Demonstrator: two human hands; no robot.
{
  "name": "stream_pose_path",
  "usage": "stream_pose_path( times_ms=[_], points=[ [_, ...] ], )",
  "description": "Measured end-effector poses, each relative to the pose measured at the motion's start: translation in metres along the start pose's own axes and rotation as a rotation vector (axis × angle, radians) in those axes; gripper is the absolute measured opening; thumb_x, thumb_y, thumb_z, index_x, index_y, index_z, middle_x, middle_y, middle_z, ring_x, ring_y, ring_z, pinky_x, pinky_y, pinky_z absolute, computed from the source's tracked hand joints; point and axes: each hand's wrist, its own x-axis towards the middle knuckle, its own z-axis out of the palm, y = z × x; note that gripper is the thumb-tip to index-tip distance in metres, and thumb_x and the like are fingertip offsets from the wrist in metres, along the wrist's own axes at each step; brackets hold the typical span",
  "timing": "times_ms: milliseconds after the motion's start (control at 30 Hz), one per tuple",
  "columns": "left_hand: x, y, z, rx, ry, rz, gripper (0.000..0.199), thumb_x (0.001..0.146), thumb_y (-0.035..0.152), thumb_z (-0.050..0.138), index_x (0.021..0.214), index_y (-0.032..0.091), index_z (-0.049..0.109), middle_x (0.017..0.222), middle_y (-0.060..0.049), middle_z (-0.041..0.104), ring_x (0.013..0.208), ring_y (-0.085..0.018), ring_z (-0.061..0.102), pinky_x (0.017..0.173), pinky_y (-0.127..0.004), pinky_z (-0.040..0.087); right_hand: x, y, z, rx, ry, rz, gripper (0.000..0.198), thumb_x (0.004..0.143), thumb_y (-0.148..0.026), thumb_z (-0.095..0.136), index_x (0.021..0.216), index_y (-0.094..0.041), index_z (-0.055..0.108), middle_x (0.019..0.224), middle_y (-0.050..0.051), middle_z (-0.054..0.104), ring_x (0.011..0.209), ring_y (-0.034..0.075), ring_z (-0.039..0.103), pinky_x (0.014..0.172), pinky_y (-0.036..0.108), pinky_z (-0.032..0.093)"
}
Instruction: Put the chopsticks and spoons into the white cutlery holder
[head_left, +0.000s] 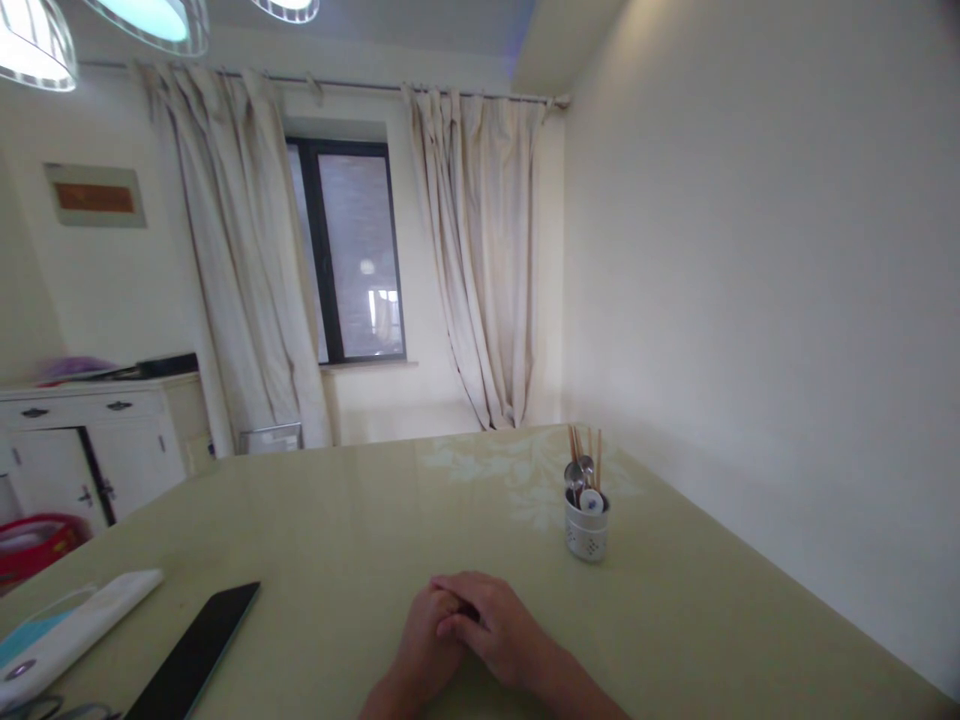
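My left hand and my right hand are clasped together over the near middle of the pale green table. The right fingers lie folded over the left ones, and both hands are closed with no object showing in them. Part of the left fingers is hidden under the right hand. Nearest to them, beyond my right hand, stands a white utensil holder with a pattern of small holes. It holds wooden chopsticks and metal spoons, along with a small white piece, perhaps a ceramic spoon.
To the left lie a flat black slab, perhaps a tablet, and a long white object beside something blue. A red basket and a white cabinet stand past the left edge. A wall borders the table's right side.
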Motion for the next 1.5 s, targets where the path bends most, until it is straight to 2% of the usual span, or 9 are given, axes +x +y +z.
stream_pose_path(
  times_ms=[233,300,433,533,633,767,1033,1233,1500],
  points=[
    [0.005,0.003,-0.012,0.221,0.024,0.013,0.027,0.085,0.025,0.054,0.064,0.021,0.069,0.063,-0.004,0.070,0.058,-0.015,0.059,0.061,-0.024,0.042,0.001,0.013,-0.007,-0.254,0.092,-0.161,0.043,0.106,-0.049,0.059,0.143,-0.029,0.067,0.131,0.008,0.076,0.120,0.027,0.068,0.109,0.040,0.047],
    [0.008,0.002,-0.019,0.307,0.115,-0.005,0.038,0.092,0.032,0.049,0.056,0.022,0.057,0.052,0.001,0.053,0.050,-0.012,0.044,0.058,-0.025,0.034,0.002,0.020,-0.023,-0.364,0.383,-0.181,0.045,0.108,-0.048,0.052,0.146,-0.026,0.062,0.139,0.012,0.071,0.128,0.029,0.063,0.112,0.044,0.043],
    [0.011,0.000,-0.029,0.340,0.227,-0.042,0.049,0.095,0.043,0.048,0.053,0.023,0.034,0.052,0.006,0.028,0.050,-0.011,0.026,0.056,-0.028,0.021,0.000,0.041,-0.072,-0.481,1.226,-0.005,0.063,0.101,-0.059,0.056,0.145,-0.014,0.053,0.133,0.022,0.065,0.125,0.037,0.058,0.111,0.054,0.040],
    [0.012,0.000,-0.029,0.323,0.232,-0.048,0.048,0.094,0.045,0.049,0.055,0.024,0.030,0.053,0.007,0.026,0.051,-0.011,0.025,0.056,-0.029,0.020,-0.004,0.060,-0.097,-0.537,1.399,0.246,0.086,0.088,-0.068,0.065,0.149,-0.010,0.047,0.141,0.028,0.058,0.131,0.044,0.051,0.109,0.059,0.038],
    [0.013,0.003,-0.028,0.322,0.219,-0.046,0.047,0.094,0.045,0.048,0.056,0.024,0.030,0.053,0.006,0.026,0.051,-0.011,0.025,0.057,-0.030,0.020,-0.006,0.080,-0.102,-0.491,1.343,0.494,0.098,0.074,-0.060,0.076,0.152,-0.011,0.044,0.148,0.031,0.054,0.134,0.049,0.049,0.103,0.061,0.042],
    [0.013,0.007,-0.028,0.328,0.219,-0.051,0.047,0.094,0.046,0.045,0.057,0.024,0.028,0.053,0.006,0.026,0.051,-0.012,0.025,0.058,-0.031,0.018,-0.008,0.100,-0.095,-0.388,1.243,0.659,0.082,0.068,-0.046,0.074,0.140,-0.014,0.054,0.133,0.027,0.066,0.122,0.046,0.062,0.094,0.055,0.049],
    [0.015,0.004,-0.026,0.269,0.224,-0.158,0.050,0.095,0.055,0.043,0.059,0.025,0.027,0.054,0.006,0.029,0.053,-0.012,0.029,0.060,-0.031,0.019,-0.001,0.093,-0.072,-0.433,1.031,0.475,0.059,0.067,-0.047,0.075,0.115,-0.016,0.062,0.111,0.021,0.071,0.105,0.042,0.068,0.089,0.051,0.054],
    [0.018,0.006,-0.023,0.099,0.239,-0.299,0.050,0.096,0.068,0.042,0.072,0.024,0.049,0.068,0.002,0.056,0.068,-0.018,0.053,0.067,-0.030,0.037,0.010,0.053,-0.022,-0.236,0.774,0.310,0.055,0.063,-0.038,0.088,0.108,-0.019,0.062,0.108,0.013,0.067,0.105,0.037,0.065,0.095,0.050,0.055],
    [0.018,0.022,-0.037,-0.331,0.280,-0.495,0.088,0.080,0.095,0.035,0.094,0.016,0.072,0.101,-0.013,0.076,0.099,-0.030,0.067,0.092,-0.043,0.052,0.007,0.005,0.022,-0.172,0.481,0.257,0.060,0.064,-0.039,0.094,0.111,-0.019,0.062,0.112,0.012,0.065,0.110,0.036,0.063,0.099,0.047,0.053]
  ],
)
